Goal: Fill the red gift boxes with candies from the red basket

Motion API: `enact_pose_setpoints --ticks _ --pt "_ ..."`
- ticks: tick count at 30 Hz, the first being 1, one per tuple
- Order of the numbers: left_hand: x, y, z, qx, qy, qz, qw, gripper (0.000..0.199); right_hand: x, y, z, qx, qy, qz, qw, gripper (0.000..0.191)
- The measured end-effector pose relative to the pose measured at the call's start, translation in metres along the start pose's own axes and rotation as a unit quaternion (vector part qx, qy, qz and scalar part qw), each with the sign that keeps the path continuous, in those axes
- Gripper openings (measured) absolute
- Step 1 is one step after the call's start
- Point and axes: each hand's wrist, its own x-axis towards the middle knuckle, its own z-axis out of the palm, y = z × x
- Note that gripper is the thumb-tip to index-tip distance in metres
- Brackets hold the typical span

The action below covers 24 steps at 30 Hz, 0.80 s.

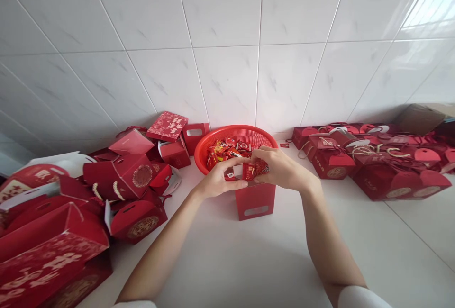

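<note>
A red paper gift box stands upright before me, with a clear window low on its front. My left hand curls round the top left of this box, its thumb in front and its fingers at the back. My right hand is closed over the box's right side, with several red wrapped candies between its fingers at the opening. Both hands partly cover the box's top. Directly behind them is a red plastic basket holding a heap of candies in red and yellow wrappers.
On the left is a loose pile of red gift boxes, some with flaps standing up. Rows of red boxes with cord handles stand on the right, beside a brown carton. A tiled wall rises behind the white surface.
</note>
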Motion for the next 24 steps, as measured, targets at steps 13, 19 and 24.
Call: enact_pose_setpoints --ticks 13,19,24 --pt "-0.003 0.006 -0.005 0.015 -0.023 -0.015 1.000 0.042 -0.001 -0.012 0.004 -0.099 0.013 0.024 0.995 0.014" --pt "-0.002 0.006 -0.001 0.012 -0.010 -0.014 1.000 0.050 0.001 -0.014 0.006 -0.102 0.015 0.025 0.994 0.012" --pt "-0.001 0.007 0.003 0.025 0.006 0.004 1.000 0.050 0.001 -0.013 0.006 -0.105 0.012 0.043 0.994 0.012"
